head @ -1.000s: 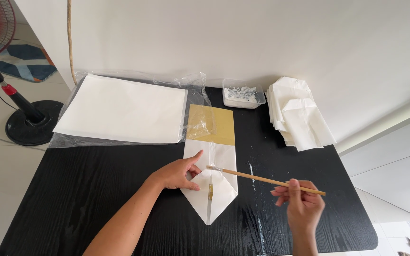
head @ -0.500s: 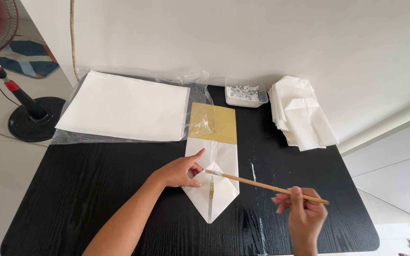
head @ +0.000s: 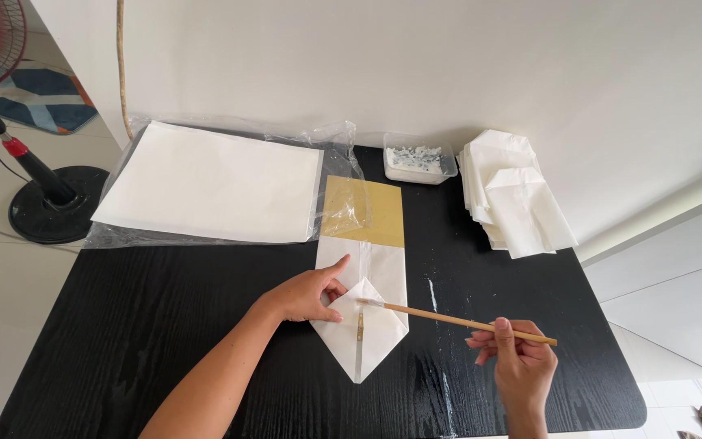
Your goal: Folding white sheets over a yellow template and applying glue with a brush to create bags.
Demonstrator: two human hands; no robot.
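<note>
Pressing fingertips on a folded paper bag [head: 365,313] at table [head: 164,325] centre, the left hand [head: 306,294] hides its left edge. Right hand [head: 522,366] pinches a thin stick [head: 448,319], tip touching the fold; the forearm is cut off below.

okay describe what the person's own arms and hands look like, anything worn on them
Both hands are bare: no gloves, and no rings, watch or bracelet that can be seen. The left hand comes with a long stretch of bare forearm, with no sleeve in view up to the picture's bottom edge. Of the right hand only the hand and wrist show, also uncovered. No markings or bandages are visible on either.
</note>
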